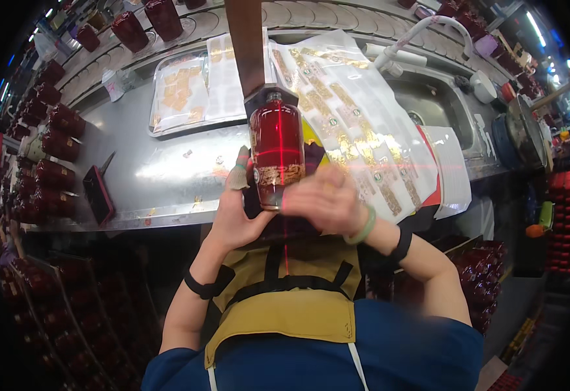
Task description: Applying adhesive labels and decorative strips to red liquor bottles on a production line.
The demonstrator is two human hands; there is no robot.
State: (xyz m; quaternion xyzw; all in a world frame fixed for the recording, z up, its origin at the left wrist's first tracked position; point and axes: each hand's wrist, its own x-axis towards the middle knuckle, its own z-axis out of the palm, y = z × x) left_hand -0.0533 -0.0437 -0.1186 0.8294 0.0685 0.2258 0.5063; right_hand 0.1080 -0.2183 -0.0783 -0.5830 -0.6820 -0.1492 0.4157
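Observation:
A deep red glass bottle [276, 130] lies in front of me with its neck pointing away, its top end against a dark block at the foot of a wooden post [246, 49]. Around its lower part runs a gold patterned decal [282, 174]. My left hand [231, 218] is curved round the bottle's left side and base, with a pale cover on one finger. Over the lower right side, at the decal's edge, is my right hand [329, 203], smeared by motion, so its fingers are unclear. Red laser lines cross on the bottle.
Gold decal sheets [357, 140] cover the bench to the right, beside a sink [445, 94] with a white faucet [428, 21]. A metal tray [152, 117] with decal pieces sits at the back left. A phone-like dark red object [98, 197] and several red jars [60, 174] stand left.

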